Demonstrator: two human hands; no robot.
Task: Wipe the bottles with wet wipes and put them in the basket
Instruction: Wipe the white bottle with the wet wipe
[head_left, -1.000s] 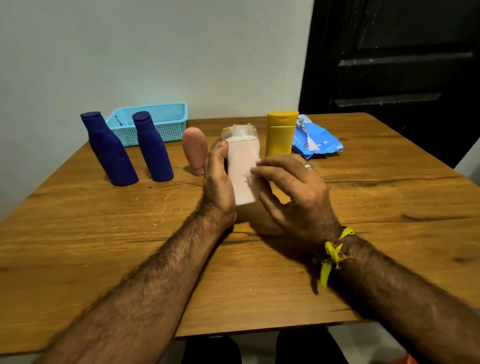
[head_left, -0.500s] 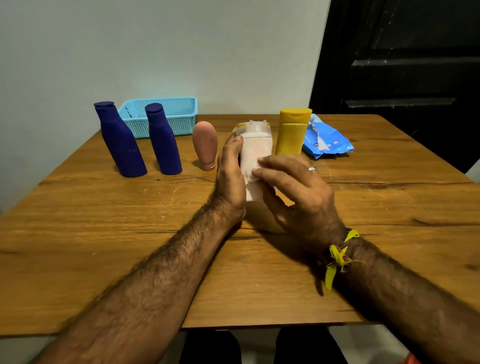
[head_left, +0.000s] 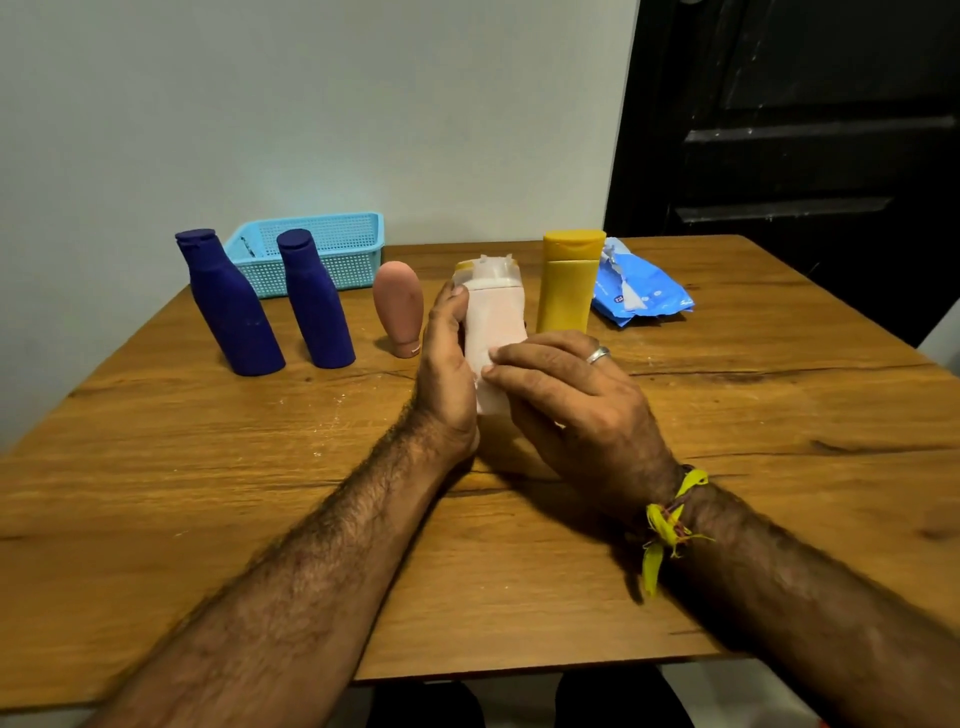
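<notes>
My left hand (head_left: 449, 374) grips a bottle (head_left: 470, 270) standing at the table's middle; only a yellowish edge of its cap shows. A white wet wipe (head_left: 491, 322) is wrapped over the bottle's front and top. My right hand (head_left: 574, 410) presses the wipe against the bottle's lower front with curled fingers. Behind stand two dark blue bottles (head_left: 231, 306) (head_left: 317, 304), a small pink bottle (head_left: 399, 307) resting on its cap, and a yellow bottle (head_left: 566, 283). The light blue basket (head_left: 358, 244) sits at the back left by the wall.
A blue pack of wet wipes (head_left: 641, 291) lies at the back right, with a wipe poking out of its opening. The wooden table (head_left: 727, 415) ends close to my body. A dark door stands behind the right side.
My right hand's fingers have slid slightly down the wipe-covered bottle. The view has shifted a little; the other bottles, basket and pack have stayed put.
</notes>
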